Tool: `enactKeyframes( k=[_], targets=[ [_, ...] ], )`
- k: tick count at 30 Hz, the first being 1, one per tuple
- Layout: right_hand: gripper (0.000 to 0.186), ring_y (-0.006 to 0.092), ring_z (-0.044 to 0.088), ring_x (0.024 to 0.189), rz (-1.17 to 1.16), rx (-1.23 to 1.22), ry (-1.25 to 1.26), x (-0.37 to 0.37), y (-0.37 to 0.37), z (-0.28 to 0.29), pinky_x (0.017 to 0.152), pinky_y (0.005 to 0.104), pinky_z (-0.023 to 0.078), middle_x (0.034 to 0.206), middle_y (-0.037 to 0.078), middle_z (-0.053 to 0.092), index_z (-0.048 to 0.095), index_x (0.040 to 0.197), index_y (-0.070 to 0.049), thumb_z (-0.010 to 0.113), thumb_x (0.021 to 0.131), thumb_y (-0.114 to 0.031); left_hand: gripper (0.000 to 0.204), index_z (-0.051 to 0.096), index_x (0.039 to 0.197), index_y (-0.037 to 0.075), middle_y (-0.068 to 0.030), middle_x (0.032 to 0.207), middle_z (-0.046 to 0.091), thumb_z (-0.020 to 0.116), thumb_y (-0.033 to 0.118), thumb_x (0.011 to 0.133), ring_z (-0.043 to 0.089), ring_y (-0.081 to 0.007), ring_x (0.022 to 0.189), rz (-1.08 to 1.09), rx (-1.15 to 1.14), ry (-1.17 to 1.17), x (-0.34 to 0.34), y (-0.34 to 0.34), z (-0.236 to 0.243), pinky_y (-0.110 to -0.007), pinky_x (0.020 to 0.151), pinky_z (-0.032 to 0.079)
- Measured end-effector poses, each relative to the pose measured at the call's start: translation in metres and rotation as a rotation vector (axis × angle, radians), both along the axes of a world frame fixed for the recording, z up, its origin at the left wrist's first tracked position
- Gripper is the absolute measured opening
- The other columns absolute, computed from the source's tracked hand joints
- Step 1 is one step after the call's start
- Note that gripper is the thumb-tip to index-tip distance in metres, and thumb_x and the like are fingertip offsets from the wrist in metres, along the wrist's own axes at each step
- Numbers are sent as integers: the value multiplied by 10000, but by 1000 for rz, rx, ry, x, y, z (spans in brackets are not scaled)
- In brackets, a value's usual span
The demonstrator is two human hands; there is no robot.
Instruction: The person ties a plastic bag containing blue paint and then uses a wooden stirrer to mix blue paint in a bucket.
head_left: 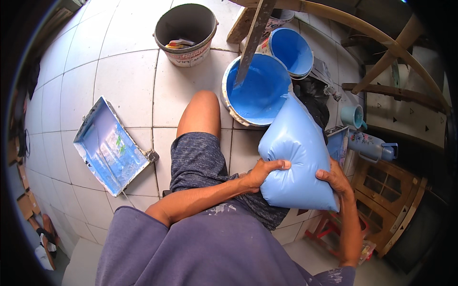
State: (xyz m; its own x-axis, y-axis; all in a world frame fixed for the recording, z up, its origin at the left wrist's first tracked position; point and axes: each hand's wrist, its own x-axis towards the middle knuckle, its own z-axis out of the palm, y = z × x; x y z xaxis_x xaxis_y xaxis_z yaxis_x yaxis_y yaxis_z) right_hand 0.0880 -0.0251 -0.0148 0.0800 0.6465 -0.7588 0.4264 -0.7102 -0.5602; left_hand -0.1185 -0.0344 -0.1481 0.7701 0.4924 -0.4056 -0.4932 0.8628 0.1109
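The person's purple shirt (200, 243) is showing pale smears, and dark shorts (198, 157) are covering the lap. The left hand (261, 174) and the right hand (338, 181) are holding a plump blue bag (296, 138) ahead of the body, toward the right. The left fingers are pressing into its near left side, the thumb lying on top; the right fingers are gripping its right edge. The bag's narrow end is reaching the rim of a blue bucket (262, 105); whether anything is flowing, I cannot tell. To the left, a smeared tray (98, 167) is lying on the tiled floor (126, 88). A flat bar (253, 43) is slanting across the bucket's opening. Beyond, a second bucket (288, 50) is standing just beside the first, and a grey bucket (186, 26) is standing farther left.
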Motion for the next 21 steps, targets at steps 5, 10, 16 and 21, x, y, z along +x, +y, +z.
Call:
enactKeyframes(
  k=[5,10,16,21],
  targets=[
    [875,275,579,1008,-158,-167,51,-15,10,11,885,358,465,1119,207,569,455,1266,56,791,575,-362,576,448,1223,-66,-157,1073,584,662,225,775,611,-217,962,44,27,22,2,-5,8,-343,851,514],
    [710,235,612,917,-139,-125,-84,-28,10,18,824,321,491,1057,176,608,501,1199,66,762,624,-258,412,547,1101,-41,-120,987,617,646,214,793,623,-190,909,50,14,57,7,-10,5,-326,821,524],
    [605,214,628,845,-96,-90,-97,-39,13,21,775,309,504,984,158,636,556,1122,79,738,640,-238,317,605,1004,-8,-94,949,625,632,239,808,624,-179,879,99,-6,22,3,-13,3,-314,812,525],
    [550,205,632,814,-77,-74,-100,-45,17,26,748,306,507,940,151,646,583,1077,86,719,647,-228,268,640,958,-10,-84,900,656,646,194,786,635,-166,834,142,-64,-4,4,-14,3,-306,782,525]
  ],
)
